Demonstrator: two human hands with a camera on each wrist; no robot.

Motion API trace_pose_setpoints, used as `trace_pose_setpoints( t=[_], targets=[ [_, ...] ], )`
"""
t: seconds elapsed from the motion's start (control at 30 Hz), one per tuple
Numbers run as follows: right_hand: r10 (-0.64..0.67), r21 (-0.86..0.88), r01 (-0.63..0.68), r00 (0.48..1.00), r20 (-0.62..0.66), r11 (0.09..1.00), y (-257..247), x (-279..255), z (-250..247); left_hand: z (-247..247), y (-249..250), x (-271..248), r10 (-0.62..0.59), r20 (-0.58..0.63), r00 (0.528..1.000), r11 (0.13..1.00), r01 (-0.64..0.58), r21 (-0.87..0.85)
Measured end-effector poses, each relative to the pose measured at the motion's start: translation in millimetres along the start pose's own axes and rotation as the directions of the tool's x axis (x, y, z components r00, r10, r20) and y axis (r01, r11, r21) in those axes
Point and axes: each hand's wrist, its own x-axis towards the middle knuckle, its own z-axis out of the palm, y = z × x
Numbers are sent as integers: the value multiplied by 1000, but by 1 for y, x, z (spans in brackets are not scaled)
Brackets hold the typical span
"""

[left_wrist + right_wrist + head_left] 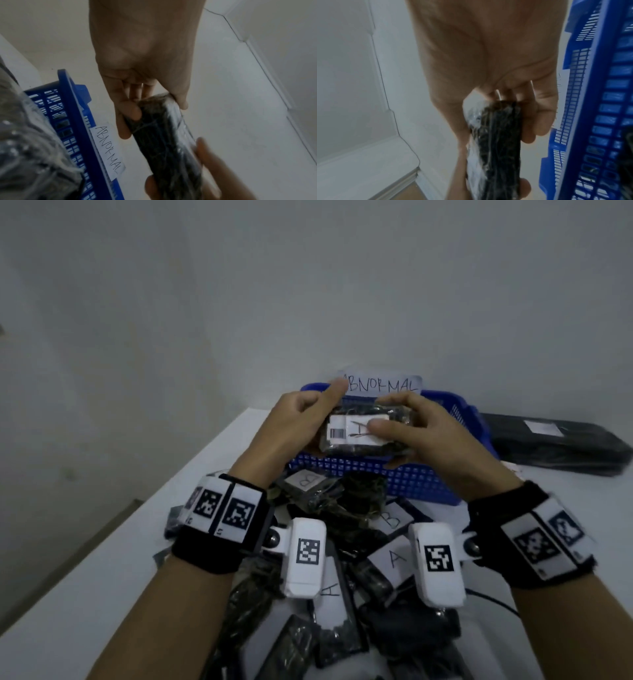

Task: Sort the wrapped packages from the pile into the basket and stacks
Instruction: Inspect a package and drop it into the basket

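Note:
Both hands hold one plastic-wrapped dark package (359, 436) level above the near wall of the blue basket (411, 484). Its white label shows a barcode and a handwritten "A". My left hand (308, 419) grips its left end, thumb raised along the far edge. My right hand (411, 426) grips the right end, thumb lying on the label. In the left wrist view my left hand (137, 108) pinches the package (164, 142) beside the basket (73, 108). The right wrist view has my right hand (522, 111) curled round the package (496, 142).
A paper sign reading "ABNORMAL" (383, 385) stands on the basket's far rim. A pile of wrapped packages (359, 542) marked A and B lies on the white table (102, 594) under my wrists. A flat black package (555, 443) lies right of the basket. A wall stands behind.

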Motion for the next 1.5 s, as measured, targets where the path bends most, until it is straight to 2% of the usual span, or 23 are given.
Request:
trace_pose_setpoints(
  t=[0.1, 0.27, 0.37, 0.53, 0.7, 0.77, 0.83, 0.93, 1.07, 1.17, 1.27, 1.33, 1.4, 1.5],
  targets=[
    [-4, 55, 8, 997, -82, 998, 8, 6, -7, 7, -2, -3, 20, 91, 996, 1000, -18, -17],
    [-15, 78, 20, 998, -54, 997, 7, 8, -15, 15, -4, 5, 85, 42, 996, 996, -84, -20],
    [-37, 47, 43, 991, -130, 998, 9, 5, -16, 21, -4, 9, 117, 33, 993, 992, -116, -44],
    [-162, -79, 146, 945, -282, 986, 14, 9, -10, 34, -6, 20, 178, -7, 984, 983, -178, -37],
    [-271, -83, 258, 903, -335, 963, 15, 7, -15, 42, 1, 28, 267, 2, 964, 962, -267, -66],
    [-205, -6, 214, 929, -308, 977, 13, 6, -17, 47, 3, 29, 291, 16, 956, 953, -289, -89],
    [-80, 114, 114, 961, -266, 987, 10, 5, -22, 51, 2, 30, 316, 33, 948, 946, -312, -92],
    [12, 206, 45, 964, -266, 978, 8, 6, -29, 53, 3, 27, 307, 101, 946, 950, -298, -91],
    [-68, 259, 143, 959, -277, 955, 9, 5, -28, 52, 11, 23, 202, 121, 972, 965, -177, -194],
    [-147, 241, 229, 937, -316, 943, 8, 6, -29, 49, 9, 26, 146, 121, 982, 979, -126, -162],
    [-165, 219, 248, 927, -337, 944, 13, 9, -32, 47, 6, 28, 117, 145, 982, 976, -87, -198],
    [-128, 242, 211, 939, -318, 947, 18, 8, -35, 45, 3, 28, 132, 151, 980, 968, -95, -231],
    [-100, 207, 163, 954, -284, 965, 20, 6, -38, 43, 1, 31, 169, 161, 972, 971, -136, -194],
    [-161, 95, 197, 942, -295, 976, 19, 3, -41, 46, -1, 33, 213, 129, 969, 971, -195, -137]
  ],
)
